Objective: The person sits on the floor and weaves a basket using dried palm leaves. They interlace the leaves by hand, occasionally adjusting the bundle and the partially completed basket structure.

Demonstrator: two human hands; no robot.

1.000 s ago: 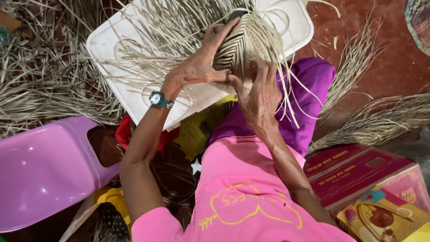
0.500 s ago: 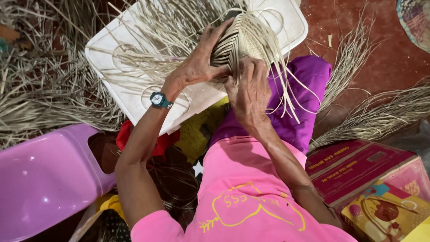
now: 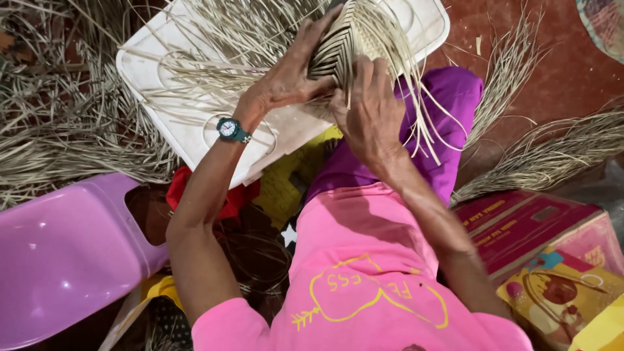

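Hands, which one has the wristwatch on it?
The left hand, gripping the woven straw piece; a teal wristwatch sits on its wrist. The right hand has a bare wrist.

Woven piece [image 3: 344,49] over tray [image 3: 195,123]; chair [image 3: 58,253] left, boxes [image 3: 552,253] right.

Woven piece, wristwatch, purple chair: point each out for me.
woven piece [image 3: 338,55], head view, on its plaited dark-striped face
wristwatch [image 3: 229,129], head view, on the dial at the left wrist
purple chair [image 3: 62,250], head view, on the seat surface
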